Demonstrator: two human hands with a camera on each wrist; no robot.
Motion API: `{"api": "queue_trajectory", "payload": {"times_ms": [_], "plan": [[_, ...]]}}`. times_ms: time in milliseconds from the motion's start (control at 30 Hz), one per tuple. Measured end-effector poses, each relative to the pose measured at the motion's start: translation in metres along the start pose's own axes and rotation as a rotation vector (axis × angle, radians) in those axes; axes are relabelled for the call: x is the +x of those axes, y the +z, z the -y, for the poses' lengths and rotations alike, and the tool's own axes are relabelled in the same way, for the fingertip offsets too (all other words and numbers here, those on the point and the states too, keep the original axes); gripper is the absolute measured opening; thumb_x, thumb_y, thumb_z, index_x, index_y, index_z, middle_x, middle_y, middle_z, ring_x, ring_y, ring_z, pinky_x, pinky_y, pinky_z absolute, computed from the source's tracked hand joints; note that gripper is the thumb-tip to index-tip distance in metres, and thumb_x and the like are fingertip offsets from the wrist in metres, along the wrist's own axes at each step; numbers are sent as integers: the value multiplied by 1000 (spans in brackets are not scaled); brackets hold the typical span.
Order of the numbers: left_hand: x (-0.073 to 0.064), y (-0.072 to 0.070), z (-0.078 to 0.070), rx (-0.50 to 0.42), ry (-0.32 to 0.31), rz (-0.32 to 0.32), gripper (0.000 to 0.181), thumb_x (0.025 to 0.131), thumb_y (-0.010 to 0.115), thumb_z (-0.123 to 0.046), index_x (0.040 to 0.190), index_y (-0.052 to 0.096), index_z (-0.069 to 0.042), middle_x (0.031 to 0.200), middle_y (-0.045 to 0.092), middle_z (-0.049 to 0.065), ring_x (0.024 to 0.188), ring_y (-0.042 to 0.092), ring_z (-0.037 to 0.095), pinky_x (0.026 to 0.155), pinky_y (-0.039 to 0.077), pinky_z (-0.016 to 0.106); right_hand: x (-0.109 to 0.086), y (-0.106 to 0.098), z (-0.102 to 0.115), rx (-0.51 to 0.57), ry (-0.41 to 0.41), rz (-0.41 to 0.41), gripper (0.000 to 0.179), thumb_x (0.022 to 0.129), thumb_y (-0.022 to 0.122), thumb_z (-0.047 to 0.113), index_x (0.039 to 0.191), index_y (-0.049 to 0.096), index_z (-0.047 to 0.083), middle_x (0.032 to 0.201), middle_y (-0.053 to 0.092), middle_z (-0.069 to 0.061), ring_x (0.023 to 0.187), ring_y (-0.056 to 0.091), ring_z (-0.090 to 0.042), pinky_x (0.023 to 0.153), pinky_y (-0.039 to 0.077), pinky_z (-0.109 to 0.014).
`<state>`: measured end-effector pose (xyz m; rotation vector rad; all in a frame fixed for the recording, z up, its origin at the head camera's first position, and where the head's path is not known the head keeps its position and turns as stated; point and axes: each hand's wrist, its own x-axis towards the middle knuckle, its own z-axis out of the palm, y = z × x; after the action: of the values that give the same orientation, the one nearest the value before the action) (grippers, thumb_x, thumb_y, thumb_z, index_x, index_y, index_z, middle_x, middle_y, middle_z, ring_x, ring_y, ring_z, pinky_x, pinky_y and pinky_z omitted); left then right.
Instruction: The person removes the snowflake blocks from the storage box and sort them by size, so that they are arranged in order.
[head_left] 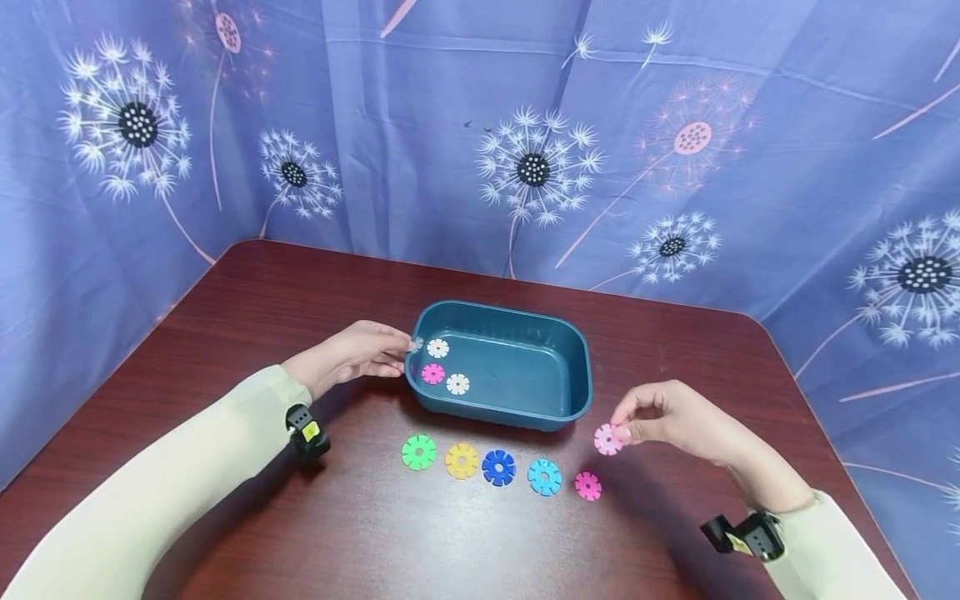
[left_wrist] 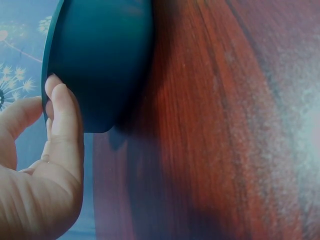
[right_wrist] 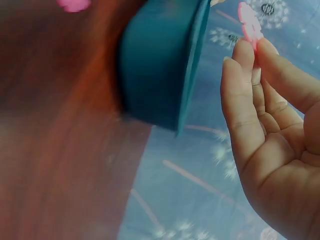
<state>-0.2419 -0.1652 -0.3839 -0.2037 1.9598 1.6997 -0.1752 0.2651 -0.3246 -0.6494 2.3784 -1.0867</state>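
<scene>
My left hand (head_left: 367, 354) pinches the left rim of a teal plastic tub (head_left: 487, 409); in the left wrist view its thumb and fingers (left_wrist: 64, 112) lie on either side of the wall. Inside the tub, toward its left end, are a magenta notched disc (head_left: 432, 374), white discs (head_left: 458, 384) and a small greyish piece by the left fingertips, its kind unclear. Beyond the tub's right front corner, my right hand (head_left: 663, 421) holds a light pink notched disc (head_left: 607, 440) between thumb and finger, raised above the table. The right wrist view shows this pink disc (right_wrist: 250, 22) edge-on.
In front of the tub, a row of notched discs lies on the dark red wooden table (head_left: 360, 533): green (head_left: 410, 463), yellow (head_left: 452, 472), dark blue (head_left: 490, 477), light blue (head_left: 536, 487) and pink (head_left: 581, 495). A blue dandelion-print curtain (head_left: 420, 125) surrounds the table's back and sides.
</scene>
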Motion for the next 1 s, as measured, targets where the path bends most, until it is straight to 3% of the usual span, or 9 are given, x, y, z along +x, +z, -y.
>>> {"api": "queue_trajectory", "payload": {"times_ms": [267,467,600,733,1000], "plan": [[-3,-5,-2,-1,9,2,46,102,59,-13,141,50,11,86,69,1,66,66,5,65,61,15,-15,15,-40,132,91,29,21,93,73,11,99,70,-9,83,72,12,79,68,-1,73,62,-22],[-2,-5,-1,-1,11,10,47,101,60,-13,140,50,11,85,70,0,66,66,4,66,61,15,-21,19,-61,178,160,83,19,94,66,0,97,64,-18,87,73,-4,78,70,-4,73,64,-25],[-1,-4,0,-1,13,7,46,101,60,-12,140,50,11,85,69,1,66,66,4,65,61,15,-22,19,-69,151,227,80,18,92,66,-1,96,65,-18,85,71,-9,74,67,-8,72,65,-29],[0,-2,1,0,13,6,46,101,59,-12,140,50,11,85,69,0,66,66,5,66,61,15,-21,20,-73,88,265,73,16,91,69,2,93,68,-14,80,67,-4,73,62,-9,71,64,-31],[1,0,0,2,5,7,46,102,59,-12,140,50,10,87,70,1,66,67,5,66,62,16,-19,25,-75,-8,274,44,14,90,73,8,90,72,-6,76,62,1,69,54,-6,62,60,-27]]}}
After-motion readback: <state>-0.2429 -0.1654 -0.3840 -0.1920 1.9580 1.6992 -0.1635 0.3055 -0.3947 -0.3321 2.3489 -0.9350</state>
